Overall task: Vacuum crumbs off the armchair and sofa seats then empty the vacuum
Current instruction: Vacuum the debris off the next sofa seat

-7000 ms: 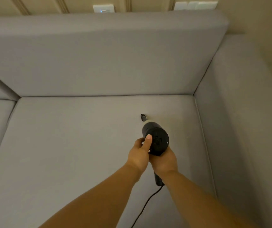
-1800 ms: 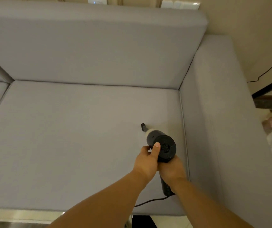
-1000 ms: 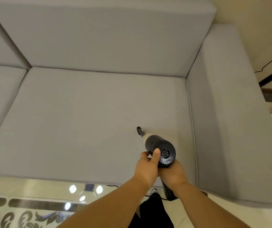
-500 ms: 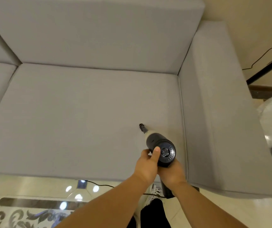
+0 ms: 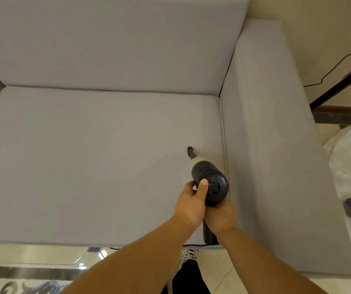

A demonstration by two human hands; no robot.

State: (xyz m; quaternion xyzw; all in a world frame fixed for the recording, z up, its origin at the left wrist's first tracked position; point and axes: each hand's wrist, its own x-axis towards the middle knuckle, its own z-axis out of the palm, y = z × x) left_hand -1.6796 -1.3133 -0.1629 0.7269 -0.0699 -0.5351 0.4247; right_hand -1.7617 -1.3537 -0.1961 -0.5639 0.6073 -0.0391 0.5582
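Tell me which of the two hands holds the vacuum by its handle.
The right hand: it grips the handle beneath the vacuum. The left hand steadies the body instead, thumb up against its round rear end.

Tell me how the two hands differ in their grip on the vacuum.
The left hand holds the vacuum by its round body, thumb up against the rear cap; the right hand grips the handle underneath. The left hand shows fully; the right hand sits partly hidden behind it. Both hold the same vacuum.

Both hands grip a black handheld vacuum (image 5: 209, 183). Its narrow nozzle (image 5: 190, 151) touches the grey sofa seat (image 5: 85, 155) near the armrest (image 5: 276, 145).
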